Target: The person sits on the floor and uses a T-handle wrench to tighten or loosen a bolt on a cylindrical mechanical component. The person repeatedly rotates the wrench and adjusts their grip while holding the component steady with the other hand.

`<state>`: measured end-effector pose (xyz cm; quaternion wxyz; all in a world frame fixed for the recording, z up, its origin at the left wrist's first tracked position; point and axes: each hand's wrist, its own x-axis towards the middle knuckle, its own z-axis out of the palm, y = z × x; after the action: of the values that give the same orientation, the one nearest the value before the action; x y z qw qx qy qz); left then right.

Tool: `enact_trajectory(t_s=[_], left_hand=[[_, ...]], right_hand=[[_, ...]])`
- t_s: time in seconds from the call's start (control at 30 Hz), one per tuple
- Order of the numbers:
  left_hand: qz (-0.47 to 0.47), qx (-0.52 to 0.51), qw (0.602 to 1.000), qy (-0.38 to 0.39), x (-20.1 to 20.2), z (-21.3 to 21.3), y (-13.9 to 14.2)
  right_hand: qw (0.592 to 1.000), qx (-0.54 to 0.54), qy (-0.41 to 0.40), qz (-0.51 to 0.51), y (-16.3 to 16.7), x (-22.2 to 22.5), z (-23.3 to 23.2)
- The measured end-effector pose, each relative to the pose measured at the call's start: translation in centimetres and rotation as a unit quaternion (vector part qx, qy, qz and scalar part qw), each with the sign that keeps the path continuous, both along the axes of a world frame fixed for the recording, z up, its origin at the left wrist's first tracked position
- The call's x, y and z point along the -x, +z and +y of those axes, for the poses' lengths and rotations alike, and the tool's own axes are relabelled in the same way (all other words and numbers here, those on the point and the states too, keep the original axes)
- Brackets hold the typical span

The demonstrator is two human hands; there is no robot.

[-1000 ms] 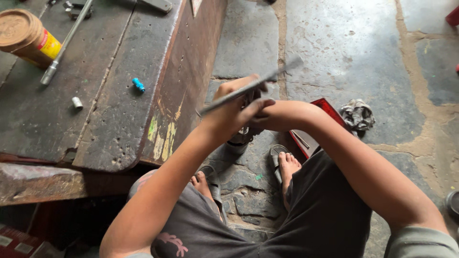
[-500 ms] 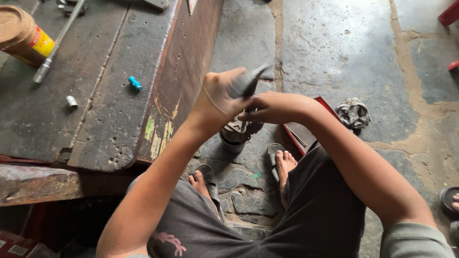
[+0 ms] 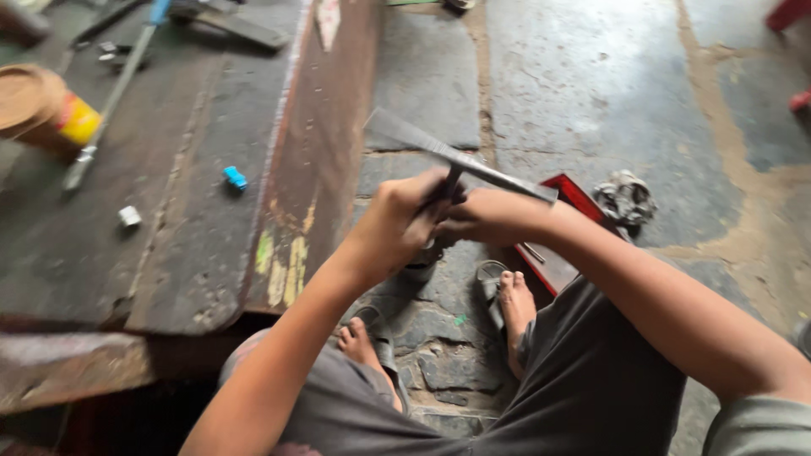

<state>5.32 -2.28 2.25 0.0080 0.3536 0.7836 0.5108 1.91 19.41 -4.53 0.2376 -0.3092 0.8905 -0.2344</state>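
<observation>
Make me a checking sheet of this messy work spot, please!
Surface: worn dark wooden workbench, paint smears on its edge.
Job's things: flat grey metal strip, held over the stone floor.
Clutter: brown-lidded tin, long metal rod, small blue piece, small white piece.
Hands: left hand and right hand together under the strip, gripping.
Cables: nothing seen.
Surroundings: red metal piece, crumpled rag, sandalled feet.

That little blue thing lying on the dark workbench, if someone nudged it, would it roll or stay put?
The small blue piece looks short and rounded, so it would probably roll or skid on the worn workbench. It seems light for its size, being tiny beside the yellow-labelled can. The blurred picture hides its exact shape.
</observation>
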Motion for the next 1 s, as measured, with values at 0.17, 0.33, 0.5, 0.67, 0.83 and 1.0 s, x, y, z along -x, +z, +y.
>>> enact_trajectory(t_s=[0.17,0.33,0.5,0.67,0.83,1.0], left_hand=[[0.020,0.003,0.999,0.026,-1.4,0.2,0.7],[0.080,0.005,0.996,0.028,-1.6,1.3,0.4],[0.135,-0.013,0.988,0.077,-0.7,1.5,-0.7],[-0.031,-0.060,0.997,0.049,0.0,0.4,-1.0],[-0.081,-0.050,0.995,0.042,1.4,-1.6,-0.3],[0.045,0.025,0.995,0.088,1.3,-1.4,0.2]], right_hand=[[0.996,0.076,-0.001,0.042,1.0,-3.4,0.7],[0.999,0.027,-0.014,0.021,0.4,-3.6,1.4],[0.974,0.208,0.007,0.093,-1.2,-2.7,-0.2],[0.984,0.115,-0.054,0.124,-0.5,-1.3,-1.7],[0.988,0.109,-0.055,0.093,0.5,-0.3,-2.8],[0.989,0.120,-0.046,0.079,0.7,-0.3,-2.9]])
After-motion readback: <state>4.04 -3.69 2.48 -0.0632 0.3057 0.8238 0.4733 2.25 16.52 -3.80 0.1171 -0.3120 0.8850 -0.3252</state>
